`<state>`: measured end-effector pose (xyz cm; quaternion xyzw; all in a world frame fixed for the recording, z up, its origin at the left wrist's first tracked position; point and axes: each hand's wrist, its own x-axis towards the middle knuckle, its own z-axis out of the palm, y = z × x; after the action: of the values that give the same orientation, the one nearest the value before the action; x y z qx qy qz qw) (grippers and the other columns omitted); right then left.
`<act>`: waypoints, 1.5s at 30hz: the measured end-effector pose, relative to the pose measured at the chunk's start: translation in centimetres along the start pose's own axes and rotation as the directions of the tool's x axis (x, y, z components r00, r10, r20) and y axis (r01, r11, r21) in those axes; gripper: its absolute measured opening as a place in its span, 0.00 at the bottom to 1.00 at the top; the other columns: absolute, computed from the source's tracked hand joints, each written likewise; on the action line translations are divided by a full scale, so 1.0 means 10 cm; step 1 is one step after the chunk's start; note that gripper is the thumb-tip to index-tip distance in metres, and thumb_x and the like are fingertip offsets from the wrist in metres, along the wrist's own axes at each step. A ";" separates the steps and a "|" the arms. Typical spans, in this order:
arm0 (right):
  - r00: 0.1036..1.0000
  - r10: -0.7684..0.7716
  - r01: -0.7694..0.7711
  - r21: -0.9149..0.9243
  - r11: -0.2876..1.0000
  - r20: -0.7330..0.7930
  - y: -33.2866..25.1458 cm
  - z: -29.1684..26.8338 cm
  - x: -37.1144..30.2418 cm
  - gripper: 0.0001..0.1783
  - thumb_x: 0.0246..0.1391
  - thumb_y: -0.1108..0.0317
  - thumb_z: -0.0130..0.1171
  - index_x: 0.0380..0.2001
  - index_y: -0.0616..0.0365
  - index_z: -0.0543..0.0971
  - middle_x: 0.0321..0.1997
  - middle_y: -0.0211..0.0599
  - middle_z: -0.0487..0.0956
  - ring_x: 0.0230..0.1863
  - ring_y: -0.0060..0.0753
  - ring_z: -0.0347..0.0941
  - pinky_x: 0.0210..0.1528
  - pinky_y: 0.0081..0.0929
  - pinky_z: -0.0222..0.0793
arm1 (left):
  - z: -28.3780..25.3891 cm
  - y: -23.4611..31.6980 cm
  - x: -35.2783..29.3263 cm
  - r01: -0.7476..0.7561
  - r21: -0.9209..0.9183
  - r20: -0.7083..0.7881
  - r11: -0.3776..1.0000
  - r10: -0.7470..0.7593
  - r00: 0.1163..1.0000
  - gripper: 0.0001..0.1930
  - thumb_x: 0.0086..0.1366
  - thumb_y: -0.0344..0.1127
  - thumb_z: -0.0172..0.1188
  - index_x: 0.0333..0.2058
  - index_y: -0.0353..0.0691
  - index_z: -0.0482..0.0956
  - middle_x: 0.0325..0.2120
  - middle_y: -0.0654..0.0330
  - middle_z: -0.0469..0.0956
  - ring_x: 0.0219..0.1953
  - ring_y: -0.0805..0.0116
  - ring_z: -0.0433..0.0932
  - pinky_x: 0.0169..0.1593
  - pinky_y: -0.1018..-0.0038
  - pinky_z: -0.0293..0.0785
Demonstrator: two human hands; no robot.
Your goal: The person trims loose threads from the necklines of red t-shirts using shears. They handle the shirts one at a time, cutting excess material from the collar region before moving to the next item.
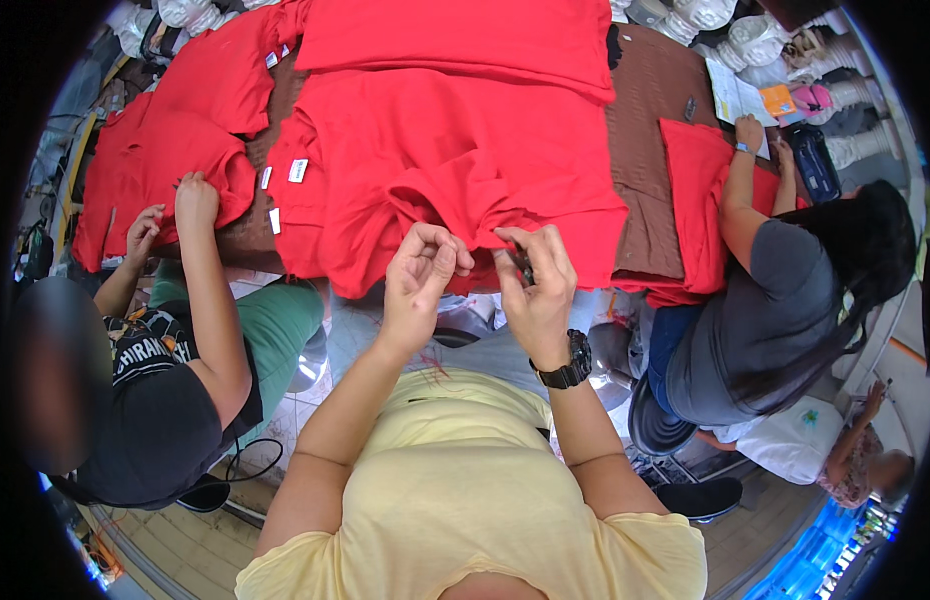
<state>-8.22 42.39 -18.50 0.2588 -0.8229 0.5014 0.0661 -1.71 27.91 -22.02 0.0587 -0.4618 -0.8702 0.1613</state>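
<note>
A red garment [425, 150] lies spread on the table in front of me, its near edge bunched and hanging over the table's front. My left hand [422, 282] is at that edge, thumb and fingers pinched together; whatever they hold is too small to make out. Close by on the right, my right hand [540, 280] is curled round a small dark tool [526, 270], mostly hidden by the fingers. Its thumb and index finger reach toward the garment's edge. White labels [298, 171] show on the red cloth at the left.
More red garments [455, 35] lie across the brown-covered table [645, 150]. Co-workers sit at both sides, one with hands on red cloth [155, 175], the other near a paper sheet [735, 95] and a dark blue pouch [815, 162]. White cones [755, 40] line the far edge.
</note>
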 end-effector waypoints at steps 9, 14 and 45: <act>0.995 -0.098 0.098 0.025 0.995 0.005 -0.06 -0.08 0.08 0.16 0.46 0.83 0.65 0.41 0.59 0.81 0.39 0.44 0.77 0.38 0.45 0.79 0.36 0.36 0.74 | 0.05 0.02 -0.09 -0.057 0.497 -0.063 0.866 0.102 0.993 0.06 0.68 0.26 0.64 0.40 0.33 0.77 0.33 0.61 0.78 0.35 0.73 0.79 0.40 0.75 0.78; 0.995 -0.085 0.084 0.038 0.996 0.048 -0.06 -0.16 0.05 0.15 0.47 0.82 0.65 0.40 0.60 0.81 0.37 0.44 0.76 0.36 0.43 0.78 0.36 0.33 0.73 | 0.11 0.10 -0.08 0.108 0.121 -0.073 0.987 -0.100 0.992 0.03 0.70 0.24 0.59 0.39 0.33 0.75 0.40 0.55 0.80 0.42 0.68 0.81 0.50 0.71 0.79; 0.727 0.407 -0.646 0.752 0.131 0.553 0.15 0.00 -0.15 0.26 0.74 0.48 0.38 0.24 0.51 0.64 0.19 0.21 0.58 0.16 0.14 0.47 0.18 0.19 0.39 | 0.15 0.26 0.01 -0.142 0.580 0.276 0.802 -0.029 0.961 0.02 0.61 0.20 0.61 0.30 0.31 0.78 0.44 0.51 0.76 0.50 0.61 0.79 0.52 0.67 0.76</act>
<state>-7.63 43.52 -20.22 -0.0080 -0.4322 0.8266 -0.3604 -1.53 27.67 -19.01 -0.0273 -0.7299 -0.6762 0.0961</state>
